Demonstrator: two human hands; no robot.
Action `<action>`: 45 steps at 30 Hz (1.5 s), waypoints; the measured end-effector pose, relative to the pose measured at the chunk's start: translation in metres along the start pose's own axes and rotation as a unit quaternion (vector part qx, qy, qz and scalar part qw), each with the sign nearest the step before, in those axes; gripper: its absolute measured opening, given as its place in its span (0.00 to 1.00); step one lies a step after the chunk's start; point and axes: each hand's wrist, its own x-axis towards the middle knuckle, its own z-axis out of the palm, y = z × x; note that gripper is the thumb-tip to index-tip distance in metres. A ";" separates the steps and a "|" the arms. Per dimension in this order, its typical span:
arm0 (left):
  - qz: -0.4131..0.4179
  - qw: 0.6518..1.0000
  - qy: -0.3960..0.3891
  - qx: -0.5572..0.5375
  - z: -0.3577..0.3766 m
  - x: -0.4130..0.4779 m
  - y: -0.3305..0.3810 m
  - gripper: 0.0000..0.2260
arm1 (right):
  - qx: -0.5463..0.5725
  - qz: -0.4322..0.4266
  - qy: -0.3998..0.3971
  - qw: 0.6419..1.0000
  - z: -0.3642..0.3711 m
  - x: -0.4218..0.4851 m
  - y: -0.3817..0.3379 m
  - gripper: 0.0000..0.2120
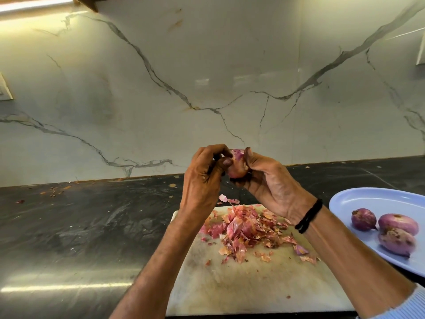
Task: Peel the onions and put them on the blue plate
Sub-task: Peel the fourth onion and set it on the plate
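Onion point(236, 165) held up over the cutting board point(241, 284), mostly hidden by both hands. Left hand point(204, 178) fingers curled, thumb pinching its side; right hand point(271, 185) cups it, thumb on top. How much skin is left is hard to tell. Blue plate point(368, 199) at right, cut off by the frame edge, holds three peeled onions point(397, 224). Peel pile point(243, 229) on the board. Dark scuffed desk point(80, 226), veined marble wall point(161, 88) behind.

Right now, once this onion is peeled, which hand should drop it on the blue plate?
Likely right. The right hand grips the red onion, and the blue plate sits on that side. The left hand pinches at its skin and would have to reach across.
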 end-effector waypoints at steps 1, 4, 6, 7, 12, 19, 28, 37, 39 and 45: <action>0.004 1.000 0.004 0.002 0.001 -0.001 -0.002 0.09 | -0.005 -0.003 0.001 1.000 0.000 0.000 0.001 0.18; -0.001 1.000 -0.001 0.024 0.008 -0.005 -0.009 0.09 | -0.010 -0.004 0.016 1.000 0.000 0.001 0.003 0.16; -0.017 1.000 0.002 0.025 0.011 -0.008 -0.011 0.08 | -0.004 0.002 0.024 1.000 0.000 0.001 0.004 0.17; -0.026 0.999 0.012 0.020 0.011 -0.008 -0.012 0.08 | 0.003 0.008 0.027 1.000 0.000 0.002 0.004 0.18; -0.024 0.998 0.051 0.040 0.007 -0.005 -0.014 0.12 | 0.053 0.017 0.030 0.998 0.000 0.002 0.000 0.17; 0.027 0.995 -0.053 0.075 -0.001 -0.001 -0.015 0.16 | -0.021 -0.002 0.033 0.999 -0.005 0.002 -0.005 0.15; 0.048 0.989 -0.091 0.109 -0.003 -0.001 -0.016 0.15 | -0.127 -0.032 0.056 0.990 -0.007 0.003 -0.004 0.15; 0.028 0.985 -0.113 0.124 -0.002 -0.004 -0.020 0.15 | -0.206 -0.042 0.070 0.975 -0.011 0.003 -0.001 0.14; 0.022 0.984 -0.124 0.125 -0.003 -0.004 -0.019 0.13 | -0.211 -0.035 0.074 0.974 -0.010 0.003 0.002 0.14; 0.040 0.986 -0.102 0.124 -0.001 -0.007 -0.014 0.12 | -0.163 -0.028 0.100 0.981 -0.006 0.004 0.002 0.14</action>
